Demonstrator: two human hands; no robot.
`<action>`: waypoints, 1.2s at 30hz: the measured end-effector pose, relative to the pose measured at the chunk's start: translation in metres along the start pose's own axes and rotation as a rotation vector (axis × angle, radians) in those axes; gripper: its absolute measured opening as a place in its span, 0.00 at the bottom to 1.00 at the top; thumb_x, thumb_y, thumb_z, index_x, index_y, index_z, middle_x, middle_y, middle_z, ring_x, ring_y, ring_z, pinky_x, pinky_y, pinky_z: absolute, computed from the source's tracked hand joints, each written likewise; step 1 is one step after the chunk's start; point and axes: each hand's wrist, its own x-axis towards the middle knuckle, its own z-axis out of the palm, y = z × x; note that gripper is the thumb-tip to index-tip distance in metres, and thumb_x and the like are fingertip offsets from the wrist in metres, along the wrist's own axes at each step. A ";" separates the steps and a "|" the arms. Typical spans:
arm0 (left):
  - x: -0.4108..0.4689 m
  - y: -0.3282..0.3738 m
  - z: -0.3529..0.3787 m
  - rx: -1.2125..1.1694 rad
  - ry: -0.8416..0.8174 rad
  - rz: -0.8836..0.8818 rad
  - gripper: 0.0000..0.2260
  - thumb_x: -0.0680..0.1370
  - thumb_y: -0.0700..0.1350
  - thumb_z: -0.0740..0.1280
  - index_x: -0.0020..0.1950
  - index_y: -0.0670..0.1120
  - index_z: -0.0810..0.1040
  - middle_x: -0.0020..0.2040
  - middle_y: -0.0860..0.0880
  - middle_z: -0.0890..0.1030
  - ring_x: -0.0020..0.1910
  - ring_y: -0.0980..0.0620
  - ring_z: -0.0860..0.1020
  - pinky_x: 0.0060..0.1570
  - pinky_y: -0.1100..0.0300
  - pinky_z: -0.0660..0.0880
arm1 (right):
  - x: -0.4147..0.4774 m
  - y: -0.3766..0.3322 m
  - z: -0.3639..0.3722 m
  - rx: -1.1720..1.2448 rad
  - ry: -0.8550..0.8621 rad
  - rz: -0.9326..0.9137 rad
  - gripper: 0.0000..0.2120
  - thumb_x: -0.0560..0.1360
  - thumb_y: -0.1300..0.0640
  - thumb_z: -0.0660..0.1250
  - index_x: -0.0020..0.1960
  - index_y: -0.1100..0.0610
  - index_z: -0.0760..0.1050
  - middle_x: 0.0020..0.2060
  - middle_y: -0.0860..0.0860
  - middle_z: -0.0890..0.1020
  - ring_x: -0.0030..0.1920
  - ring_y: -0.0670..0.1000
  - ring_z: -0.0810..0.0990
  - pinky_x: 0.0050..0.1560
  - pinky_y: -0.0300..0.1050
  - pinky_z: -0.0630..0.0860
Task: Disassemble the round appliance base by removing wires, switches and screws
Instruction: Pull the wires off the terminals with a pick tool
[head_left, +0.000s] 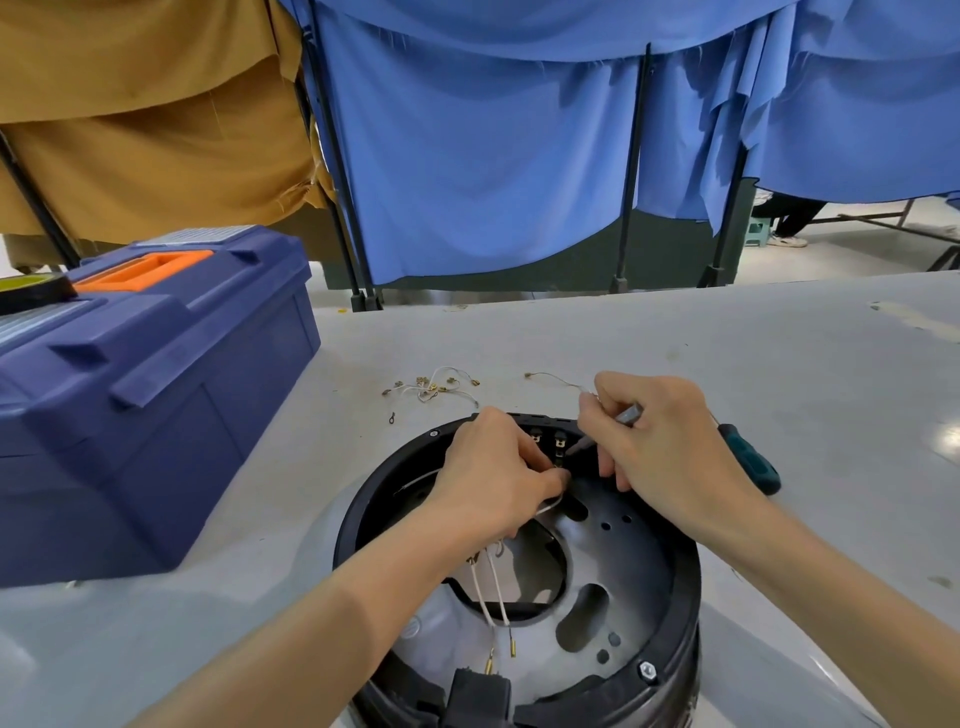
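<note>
Closest to you, loose white wires (491, 592) are dangling over the round appliance base (641, 590), and with your left hand (493, 478) pinching one lead at the switch terminals (559, 441) while your right hand (675, 452) is gripping a thin grey tool (626, 415) aimed there, a slip is risking a torn lead or jabbed skin. That base is sitting open side up on the grey table (727, 353) before you, showing a black rim (688, 587), holed metal plate (613, 545) and one hex bolt (647, 670).
</note>
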 end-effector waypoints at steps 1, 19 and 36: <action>0.000 0.000 0.000 -0.001 0.000 0.002 0.07 0.72 0.43 0.73 0.36 0.42 0.84 0.21 0.48 0.74 0.15 0.52 0.68 0.20 0.67 0.66 | 0.000 0.000 0.000 0.005 -0.008 0.003 0.20 0.78 0.62 0.64 0.30 0.62 0.62 0.21 0.56 0.75 0.20 0.48 0.72 0.35 0.48 0.76; 0.004 -0.004 0.002 -0.055 -0.023 -0.038 0.06 0.73 0.42 0.73 0.39 0.40 0.83 0.19 0.49 0.72 0.15 0.51 0.66 0.21 0.66 0.66 | 0.000 -0.009 -0.002 -0.343 -0.265 -0.220 0.21 0.80 0.57 0.62 0.31 0.54 0.58 0.24 0.49 0.65 0.28 0.53 0.64 0.33 0.49 0.64; 0.004 -0.003 0.002 -0.041 -0.026 -0.025 0.06 0.70 0.39 0.72 0.36 0.38 0.81 0.22 0.44 0.73 0.16 0.50 0.67 0.21 0.67 0.66 | 0.011 -0.001 0.000 0.054 -0.187 0.018 0.17 0.73 0.68 0.63 0.30 0.68 0.59 0.17 0.57 0.69 0.18 0.49 0.71 0.36 0.61 0.77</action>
